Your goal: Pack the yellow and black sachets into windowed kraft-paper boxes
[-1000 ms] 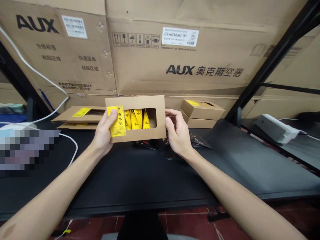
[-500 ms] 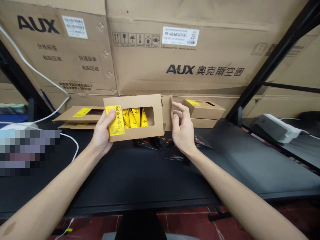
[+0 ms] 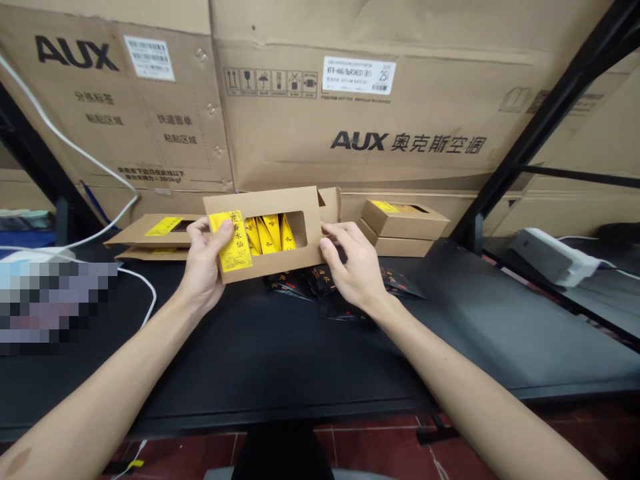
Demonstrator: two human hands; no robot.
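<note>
I hold a flat kraft box (image 3: pixel 280 261) above a black table (image 3: pixel 280 353). It has a yellow label and a window showing several yellow packets (image 3: pixel 267 235). My left hand (image 3: pixel 205 263) grips its left end, thumb on the label. My right hand (image 3: pixel 350 267) pinches the box's right end, where an end flap (image 3: pixel 331 203) stands open behind my fingers. Black packets (image 3: pixel 320 283) lie on the table under the box.
Flat kraft boxes (image 3: pixel 155 233) lie at the back left, two stacked boxes (image 3: pixel 403 227) at the back right. Large AUX cartons (image 3: pixel 350 100) stand behind. A white cable (image 3: pixel 135 280) runs at left, a white power strip (image 3: pixel 555 257) at right by a black frame bar (image 3: pixel 540 127).
The right end flap swung open half a second ago. My right hand has since come back onto the box's right end, and the box shifted slightly left.
</note>
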